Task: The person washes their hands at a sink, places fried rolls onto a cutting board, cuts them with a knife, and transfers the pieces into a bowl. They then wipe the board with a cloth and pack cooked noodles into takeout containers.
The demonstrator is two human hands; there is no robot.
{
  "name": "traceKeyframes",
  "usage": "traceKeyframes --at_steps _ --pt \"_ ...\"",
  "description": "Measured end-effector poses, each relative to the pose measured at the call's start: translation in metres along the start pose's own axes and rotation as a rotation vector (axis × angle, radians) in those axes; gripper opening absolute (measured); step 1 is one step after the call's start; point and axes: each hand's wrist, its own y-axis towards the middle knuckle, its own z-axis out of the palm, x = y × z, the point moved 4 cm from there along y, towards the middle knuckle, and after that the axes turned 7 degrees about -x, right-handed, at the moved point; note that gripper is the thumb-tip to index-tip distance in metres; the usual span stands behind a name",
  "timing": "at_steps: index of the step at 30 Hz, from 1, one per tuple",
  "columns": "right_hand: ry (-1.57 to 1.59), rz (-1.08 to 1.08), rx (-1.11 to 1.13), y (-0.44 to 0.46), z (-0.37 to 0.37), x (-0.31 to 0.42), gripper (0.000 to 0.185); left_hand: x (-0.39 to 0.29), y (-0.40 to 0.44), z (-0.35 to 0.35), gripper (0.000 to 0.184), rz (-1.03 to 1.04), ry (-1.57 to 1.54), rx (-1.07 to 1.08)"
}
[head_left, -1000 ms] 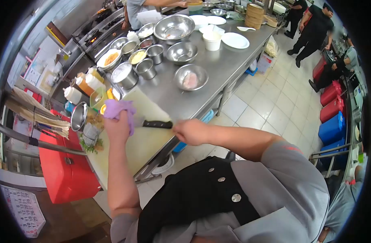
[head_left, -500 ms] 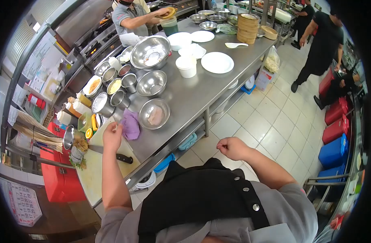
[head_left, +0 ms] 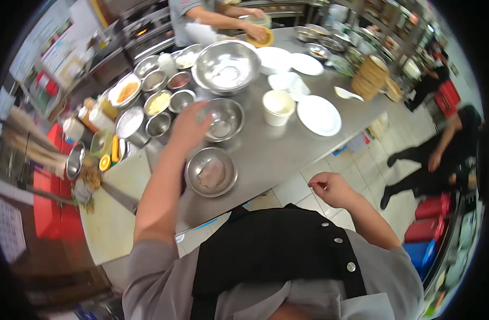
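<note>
My left hand (head_left: 190,129) is over the steel table, its stretched fingers somewhat blurred at the left rim of a metal bowl (head_left: 225,121) that looks bare inside. Whether the fingertips touch the rim I cannot tell. Nearer to me stands a second metal bowl with a pale piece of raw meat (head_left: 211,175) in it. Off the table's front edge, my right hand (head_left: 330,189) hangs in the air with curled fingers and nothing visible in it. A knife (head_left: 119,197) lies on the cutting board (head_left: 103,240), its handle partly behind my left forearm.
A large mixing bowl (head_left: 227,66) stands farther back, with several small metal containers of ingredients to its left. White tubs (head_left: 279,108) and an oval plate (head_left: 319,116) are to the right. Across the table a co-worker's hand holds a yellow lid (head_left: 260,37). Other people are at right.
My left hand has moved from above the cutting board forward and right to the metal bowl. The view has shifted. My left arm now covers the purple cloth. The co-worker's lid has come down.
</note>
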Motion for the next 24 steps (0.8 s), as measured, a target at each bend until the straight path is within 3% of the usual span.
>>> traceKeyframes --at_steps 1,6,10,12,21,24 --pt "0.024 -0.021 -0.002 0.014 -0.004 0.008 0.014 -0.009 0.017 0.019 0.048 0.145 0.03 -0.031" --pt "0.084 -0.108 0.019 0.07 -0.034 0.043 0.013 -0.016 0.099 0.094 0.054 0.149 0.272 0.135" --pt "0.127 -0.261 0.059 0.115 -0.064 0.032 0.013 -0.007 0.125 0.119 0.064 -0.085 0.61 0.401" --pt "0.141 -0.29 0.065 0.144 -0.085 0.019 0.013 -0.008 0.126 0.12 0.063 -0.187 0.598 0.463" --pt "0.101 -0.542 0.076 0.326 -0.166 -0.022 0.018 -0.04 0.111 0.118 0.065 -0.297 0.835 0.52" --pt "0.191 -0.474 0.073 0.405 -0.172 -0.023 0.019 -0.041 0.114 0.12 0.069 -0.405 0.857 0.492"
